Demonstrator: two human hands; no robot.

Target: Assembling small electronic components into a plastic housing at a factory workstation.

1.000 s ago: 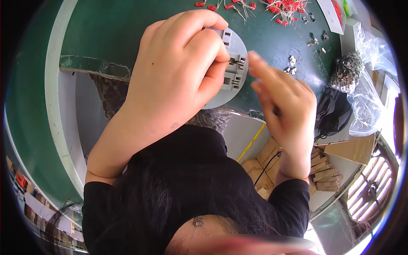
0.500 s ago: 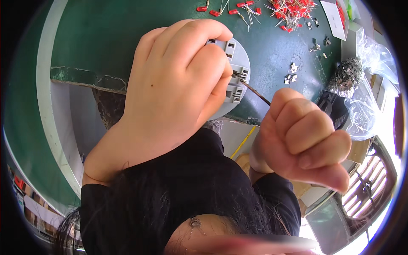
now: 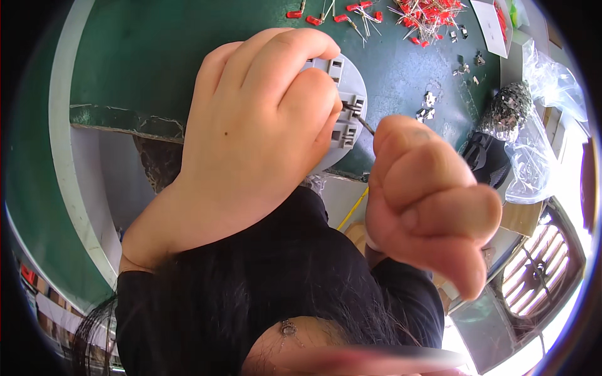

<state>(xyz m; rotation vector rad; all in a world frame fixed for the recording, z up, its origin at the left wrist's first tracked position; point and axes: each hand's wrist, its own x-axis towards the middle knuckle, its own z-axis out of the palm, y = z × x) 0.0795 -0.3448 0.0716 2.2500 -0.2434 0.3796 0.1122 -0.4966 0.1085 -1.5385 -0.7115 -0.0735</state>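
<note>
- Right hand (image 3: 433,188), one: fingers curled into a fist, clamped on a thin dark rod (image 3: 366,125); its grip end is hidden in the palm.
- Left hand (image 3: 263,106), one: back uppermost, fingers bent over the disc's left part; thumb tip hidden, so whether it pinches anything cannot be told.
- Grey disc (image 3: 354,75), round, with raised slotted blocks: at the near edge of the bench (image 3: 138,56), partly under the left hand; the rod's far end meets a block on its right side.
- Metal clips (image 3: 429,99), small, several: scattered between disc and the bench's right edge.
- Red components (image 3: 426,19) with wire legs: heaped beyond the clips, a few more strewn to the left.
- White box (image 3: 489,28), red pieces inside: at the right edge.
- Silvery crinkled bundle (image 3: 511,111) and clear plastic bag (image 3: 533,163): along the same edge, nearer.
</note>
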